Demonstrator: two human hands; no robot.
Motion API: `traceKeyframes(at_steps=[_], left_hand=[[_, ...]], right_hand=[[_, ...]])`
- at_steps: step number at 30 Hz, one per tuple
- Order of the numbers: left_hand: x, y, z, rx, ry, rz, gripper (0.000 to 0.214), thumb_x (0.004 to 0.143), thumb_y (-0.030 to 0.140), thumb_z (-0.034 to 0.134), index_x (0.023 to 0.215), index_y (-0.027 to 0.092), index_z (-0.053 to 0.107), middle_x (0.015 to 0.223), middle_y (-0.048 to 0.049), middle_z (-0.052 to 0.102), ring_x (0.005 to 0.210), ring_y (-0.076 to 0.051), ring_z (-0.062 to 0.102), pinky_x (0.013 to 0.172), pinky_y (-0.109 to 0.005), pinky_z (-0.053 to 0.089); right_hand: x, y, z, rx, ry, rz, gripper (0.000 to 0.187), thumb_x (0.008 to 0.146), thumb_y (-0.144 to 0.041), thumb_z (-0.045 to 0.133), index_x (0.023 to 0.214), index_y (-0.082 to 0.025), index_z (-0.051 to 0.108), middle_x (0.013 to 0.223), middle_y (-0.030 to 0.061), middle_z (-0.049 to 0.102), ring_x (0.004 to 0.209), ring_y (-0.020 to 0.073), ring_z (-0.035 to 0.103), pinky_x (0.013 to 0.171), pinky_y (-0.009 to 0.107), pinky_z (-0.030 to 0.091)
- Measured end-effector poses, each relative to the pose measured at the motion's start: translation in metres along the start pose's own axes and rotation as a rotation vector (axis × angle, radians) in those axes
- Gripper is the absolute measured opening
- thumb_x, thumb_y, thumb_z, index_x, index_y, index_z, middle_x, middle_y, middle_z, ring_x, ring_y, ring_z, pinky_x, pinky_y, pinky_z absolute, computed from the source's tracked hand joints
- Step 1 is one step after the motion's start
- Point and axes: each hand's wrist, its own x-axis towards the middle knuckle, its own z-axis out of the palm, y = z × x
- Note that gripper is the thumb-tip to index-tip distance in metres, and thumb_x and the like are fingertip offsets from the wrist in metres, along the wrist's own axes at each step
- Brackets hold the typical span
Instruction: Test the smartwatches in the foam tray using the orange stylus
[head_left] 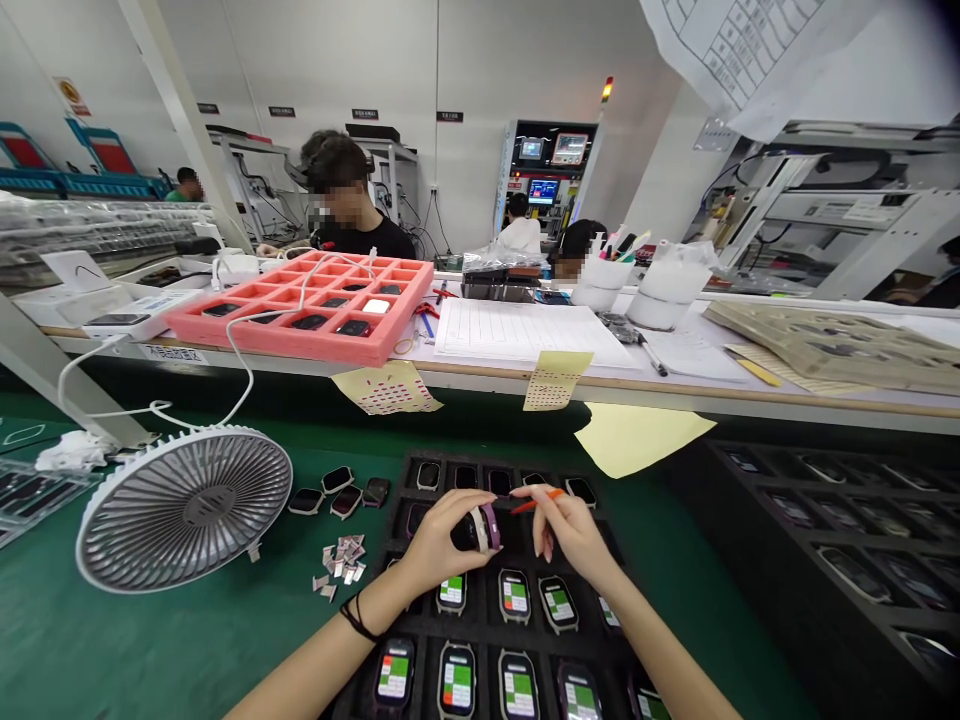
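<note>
My left hand (448, 535) pinches two smartwatch bodies between thumb and fingers: one with a pale frame (480, 530), one with a purple frame (491, 527). They are held on edge, side by side, above a black foam tray (480, 632). Just to the right, my right hand (564, 525) is closed on a slim orange-red pointed tool (538, 502), its tip directed at the watches; I cannot tell its exact kind. Several smartwatches lie in the tray's slots, many with lit green, white and red screens, such as this smartwatch (514, 597). My hands hide part of the tray.
A round fan (187, 510) stands left on the green mat (247, 640). Between it and the tray lie loose watches (346, 501) and small metal pieces (341, 560). Another dark tray (847, 560) is at right. A shelf (487, 375) holds a pink foam tray (300, 300); co-workers sit beyond.
</note>
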Motion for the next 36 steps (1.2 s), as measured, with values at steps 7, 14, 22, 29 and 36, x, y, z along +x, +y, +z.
traceKeyframes(at_steps=[7,14,22,29,36], left_hand=[[0.001,-0.001,0.001,-0.042,-0.004,-0.075,0.052,0.070,0.018,0.070,0.119,0.021,0.054,0.114,-0.0105,0.062,0.107,-0.025,0.058,0.093,-0.041,0.047],[0.000,-0.004,0.002,-0.036,0.005,-0.109,0.050,0.069,0.022,0.072,0.116,0.020,0.056,0.111,-0.0099,0.063,0.104,-0.025,0.059,0.092,-0.040,0.048],[0.001,-0.004,0.002,-0.025,-0.010,-0.109,0.051,0.070,0.025,0.071,0.119,0.021,0.055,0.113,-0.0097,0.063,0.106,-0.025,0.059,0.092,-0.040,0.048],[0.000,-0.005,0.002,-0.025,-0.001,-0.098,0.051,0.070,0.025,0.072,0.118,0.021,0.056,0.114,-0.0095,0.064,0.106,-0.025,0.059,0.094,-0.040,0.048],[0.000,-0.005,0.002,-0.019,-0.016,-0.100,0.051,0.069,0.023,0.072,0.118,0.021,0.056,0.115,-0.0086,0.064,0.106,-0.024,0.059,0.094,-0.039,0.048]], right_hand=[[0.009,0.010,0.004,-0.250,0.030,-0.119,0.054,0.087,-0.052,0.047,0.043,-0.021,0.058,0.054,0.0046,0.062,0.066,0.0235,0.064,0.071,0.034,0.046],[-0.008,0.001,0.004,0.126,0.169,-0.198,0.044,0.090,-0.048,0.044,0.077,-0.017,0.072,0.063,0.0076,0.067,0.057,0.0201,0.061,0.050,0.032,0.048],[-0.005,0.002,0.012,0.075,0.161,-0.226,0.042,0.091,-0.046,0.043,0.085,-0.018,0.073,0.069,0.0082,0.069,0.059,0.0209,0.063,0.057,0.036,0.052],[-0.008,-0.001,0.012,0.080,0.183,-0.253,0.042,0.090,-0.047,0.044,0.082,-0.019,0.073,0.068,0.0079,0.070,0.058,0.0210,0.063,0.058,0.037,0.052],[-0.008,-0.002,0.013,0.065,0.158,-0.273,0.040,0.091,-0.046,0.044,0.083,-0.019,0.073,0.069,0.0081,0.070,0.059,0.0207,0.064,0.058,0.036,0.052]])
